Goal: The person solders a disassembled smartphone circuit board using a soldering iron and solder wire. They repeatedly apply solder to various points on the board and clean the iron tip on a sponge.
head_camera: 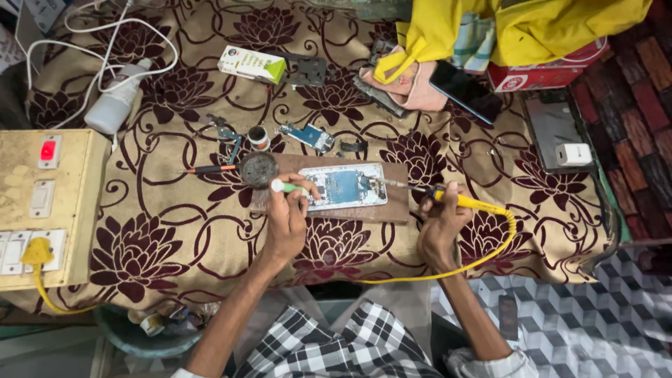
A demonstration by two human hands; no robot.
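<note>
On the floral cloth (175,245) covering the work surface, a brown wooden board (392,210) is lying in front of me, and an opened phone (346,186) with its blue circuit board showing is resting flat on it. At the far left, a cream switch box (42,203) with a red switch is sitting on the cloth, a yellow plug (36,250) seated in its lower socket. My right hand (441,227) is closing around the yellow handle of a soldering iron (458,201), its metal tip reaching to the right edge of the phone; the yellow cord (483,255) is looping back below my wrist. My left hand (287,220) is pinching a small white-and-green tool (287,187) between the fingers, its end lying at the left edge of the phone. Just left of that hand, a round dark tin (259,168) is sitting on the board's corner, with an orange-handled screwdriver (210,169) lying beside it. Farther back, a white-and-green carton (252,64) and a black phone (465,91) are lying well apart from the board.
</note>
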